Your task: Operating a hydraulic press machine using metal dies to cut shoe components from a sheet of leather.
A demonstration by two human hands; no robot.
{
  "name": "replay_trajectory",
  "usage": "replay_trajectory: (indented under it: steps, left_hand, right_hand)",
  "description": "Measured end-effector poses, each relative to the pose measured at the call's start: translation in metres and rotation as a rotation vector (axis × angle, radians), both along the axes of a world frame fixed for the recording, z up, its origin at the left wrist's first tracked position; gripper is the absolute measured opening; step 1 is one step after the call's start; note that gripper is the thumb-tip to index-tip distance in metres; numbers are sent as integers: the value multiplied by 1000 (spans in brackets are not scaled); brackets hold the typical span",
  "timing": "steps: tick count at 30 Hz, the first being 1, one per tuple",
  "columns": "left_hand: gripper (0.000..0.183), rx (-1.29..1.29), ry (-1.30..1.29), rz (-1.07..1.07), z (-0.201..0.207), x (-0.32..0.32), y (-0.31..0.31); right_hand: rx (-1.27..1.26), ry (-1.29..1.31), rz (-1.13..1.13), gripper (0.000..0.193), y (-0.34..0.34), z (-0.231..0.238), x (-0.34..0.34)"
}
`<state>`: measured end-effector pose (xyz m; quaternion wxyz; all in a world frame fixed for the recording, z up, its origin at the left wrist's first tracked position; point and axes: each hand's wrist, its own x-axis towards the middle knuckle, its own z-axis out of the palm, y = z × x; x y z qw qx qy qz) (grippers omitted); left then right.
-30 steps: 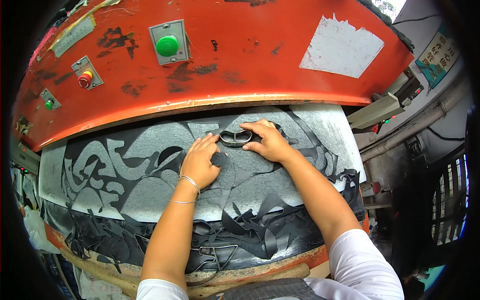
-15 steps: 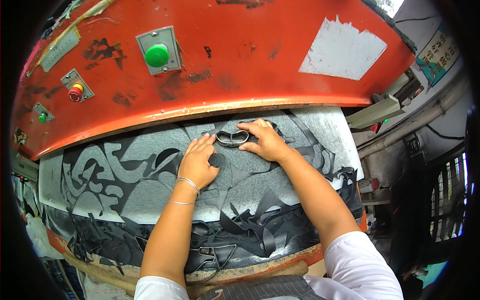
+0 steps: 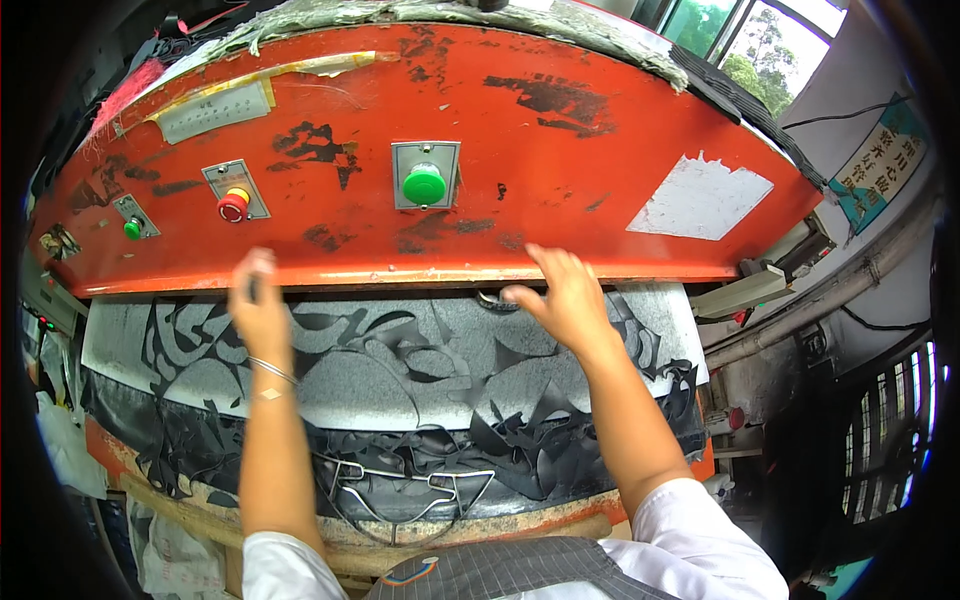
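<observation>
Dark sheet material [image 3: 400, 375], grey and matte with many curved shapes already cut out of it, is lying flat across the counter [image 3: 560, 525] under the red press head [image 3: 560, 150]. Loose black offcuts [image 3: 540, 450] are hanging in ragged strips over the counter's near edge, just above a bent wire piece [image 3: 410, 480]. A small metal cutting die [image 3: 493, 299] is sitting on the sheet right at the lower lip of the press head, mostly hidden beneath it.

I am reaching my right hand [image 3: 562, 300] forward with the arm nearly straight, fingers loosely spread, the thumb pointing left just beside the die; I cannot tell if it is touching. My left hand [image 3: 258, 310] is lifting off the sheet, blurred, fingers together and pointing up toward the painted steel edge, holding nothing that I can make out; a thin bracelet [image 3: 272, 370] is circling the wrist.

Above my hands, a green button [image 3: 424, 185] and a red button [image 3: 233, 206] are sitting on the chipped panel. Between my forearms, the uncut grey middle of the sheet is lying open.
</observation>
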<state>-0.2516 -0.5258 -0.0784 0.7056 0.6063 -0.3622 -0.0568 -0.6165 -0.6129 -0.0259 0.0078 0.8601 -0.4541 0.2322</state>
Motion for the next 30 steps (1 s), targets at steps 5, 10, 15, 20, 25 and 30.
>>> replay_trajectory:
  steps: [5, 10, 15, 20, 25, 30]
  left_hand:
    - [51, -115, -209, 680, 52, 147, 23]
    - [43, 174, -244, 189, 73, 169, 69]
    - [27, 624, -249, -445, 58, 42, 192]
    - [22, 755, -367, -645, 45, -131, 309]
    - [11, 815, -523, -439, 37, -180, 316]
    - [8, 759, -480, -298, 32, -204, 320]
  right_hand:
    - [-33, -464, 321, 42, -1, 83, 116]
    - [31, -396, 231, 35, 10, 97, 119]
    - [496, -73, 333, 32, 108, 52, 3]
    - [883, 163, 473, 57, 250, 11, -92]
    - [539, 241, 235, 46, 303, 11, -87]
    - [535, 203, 267, 45, 308, 11, -102]
